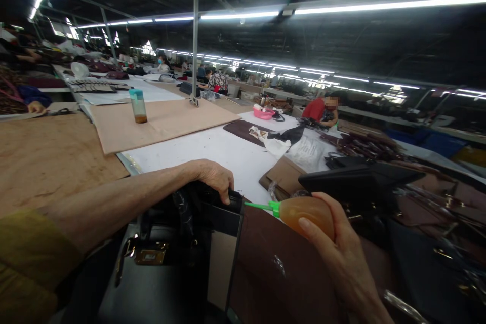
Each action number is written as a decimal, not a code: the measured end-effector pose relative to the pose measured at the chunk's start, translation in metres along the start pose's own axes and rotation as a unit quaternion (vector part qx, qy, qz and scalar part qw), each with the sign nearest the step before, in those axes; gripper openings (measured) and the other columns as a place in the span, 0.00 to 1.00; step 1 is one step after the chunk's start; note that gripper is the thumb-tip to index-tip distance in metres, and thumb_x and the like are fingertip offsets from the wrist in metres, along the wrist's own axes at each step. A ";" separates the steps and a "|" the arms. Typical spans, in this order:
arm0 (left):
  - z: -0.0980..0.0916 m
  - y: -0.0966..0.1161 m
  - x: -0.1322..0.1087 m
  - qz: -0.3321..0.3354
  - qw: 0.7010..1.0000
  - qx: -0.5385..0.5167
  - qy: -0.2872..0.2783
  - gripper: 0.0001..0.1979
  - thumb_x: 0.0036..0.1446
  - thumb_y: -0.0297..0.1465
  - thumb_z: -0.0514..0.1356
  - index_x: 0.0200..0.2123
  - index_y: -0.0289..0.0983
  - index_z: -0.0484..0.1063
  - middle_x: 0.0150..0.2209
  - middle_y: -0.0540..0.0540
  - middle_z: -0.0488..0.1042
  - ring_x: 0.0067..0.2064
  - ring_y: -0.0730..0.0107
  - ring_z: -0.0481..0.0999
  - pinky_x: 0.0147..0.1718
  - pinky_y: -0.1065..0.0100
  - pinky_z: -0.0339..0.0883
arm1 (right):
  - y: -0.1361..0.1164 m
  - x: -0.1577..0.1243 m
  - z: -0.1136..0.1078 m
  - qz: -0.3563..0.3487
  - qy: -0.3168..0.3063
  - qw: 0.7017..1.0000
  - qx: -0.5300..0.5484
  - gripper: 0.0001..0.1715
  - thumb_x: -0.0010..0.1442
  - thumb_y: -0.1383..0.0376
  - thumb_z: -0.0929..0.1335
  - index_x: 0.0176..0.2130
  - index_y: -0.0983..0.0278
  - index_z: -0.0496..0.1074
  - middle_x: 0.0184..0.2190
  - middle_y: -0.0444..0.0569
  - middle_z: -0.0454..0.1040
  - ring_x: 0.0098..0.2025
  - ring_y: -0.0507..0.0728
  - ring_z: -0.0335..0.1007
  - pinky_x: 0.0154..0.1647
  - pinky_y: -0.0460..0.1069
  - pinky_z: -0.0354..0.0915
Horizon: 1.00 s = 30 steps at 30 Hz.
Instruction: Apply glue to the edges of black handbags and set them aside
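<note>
My left hand (212,176) curls over the top edge of a black handbag (178,243) that stands in front of me, fingers pressed on its rim. My right hand (341,248) grips an orange squeeze bottle (307,212) with a green nozzle (261,206) pointing left toward the bag's edge. A dark brown leather panel (281,268) lies under the bottle, against the bag's right side.
A white table (224,149) runs ahead with a brown board (167,121) and a small teal-capped bottle (138,105) on it. Dark bags and leather pieces (364,152) pile on the right. A pink tray (263,113) sits farther back. Other people work at distant tables.
</note>
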<state>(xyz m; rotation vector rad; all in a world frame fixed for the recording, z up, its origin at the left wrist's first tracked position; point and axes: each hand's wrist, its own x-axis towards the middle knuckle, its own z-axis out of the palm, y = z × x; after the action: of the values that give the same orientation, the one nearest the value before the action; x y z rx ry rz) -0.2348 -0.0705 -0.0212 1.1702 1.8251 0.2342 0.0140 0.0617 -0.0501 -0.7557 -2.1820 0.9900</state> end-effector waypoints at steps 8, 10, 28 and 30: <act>0.001 0.002 -0.001 -0.001 1.000 0.009 0.007 0.10 0.38 0.29 0.61 0.28 0.35 0.77 0.23 0.48 0.76 0.26 0.64 0.72 0.25 0.67 0.67 | 0.003 -0.005 0.004 -0.014 -0.001 1.000 -0.003 0.31 0.51 0.50 0.67 0.51 0.59 0.62 0.41 0.47 0.70 0.40 0.61 0.68 0.42 0.52 0.64; 0.001 0.003 -0.002 0.001 1.000 0.008 0.012 0.10 0.37 0.29 0.62 0.28 0.35 0.77 0.23 0.48 0.76 0.26 0.63 0.72 0.27 0.66 0.67 | 0.005 -0.007 0.004 -0.012 -0.014 1.000 -0.004 0.31 0.51 0.50 0.67 0.51 0.59 0.62 0.42 0.47 0.71 0.42 0.61 0.67 0.42 0.51 0.64; -0.002 0.010 -0.005 0.003 0.997 0.068 0.021 0.10 0.40 0.30 0.61 0.30 0.35 0.77 0.26 0.48 0.77 0.28 0.66 0.73 0.30 0.67 0.69 | 0.011 -0.008 0.004 0.028 -0.041 0.999 0.014 0.31 0.50 0.49 0.68 0.51 0.57 0.62 0.42 0.45 0.70 0.42 0.61 0.66 0.42 0.52 0.62; -0.003 0.011 -0.005 0.004 0.997 0.081 0.019 0.11 0.41 0.30 0.61 0.31 0.35 0.77 0.27 0.48 0.77 0.28 0.66 0.73 0.30 0.68 0.69 | 0.012 -0.007 0.003 0.033 -0.050 0.998 0.015 0.30 0.50 0.49 0.68 0.50 0.57 0.62 0.42 0.45 0.70 0.42 0.61 0.66 0.42 0.51 0.62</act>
<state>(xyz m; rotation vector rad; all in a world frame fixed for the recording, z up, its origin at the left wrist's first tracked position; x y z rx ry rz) -0.2301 -0.0679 -0.0103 1.2916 1.9014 0.1156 0.0192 0.0615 -0.0632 -0.7837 -2.2340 1.1140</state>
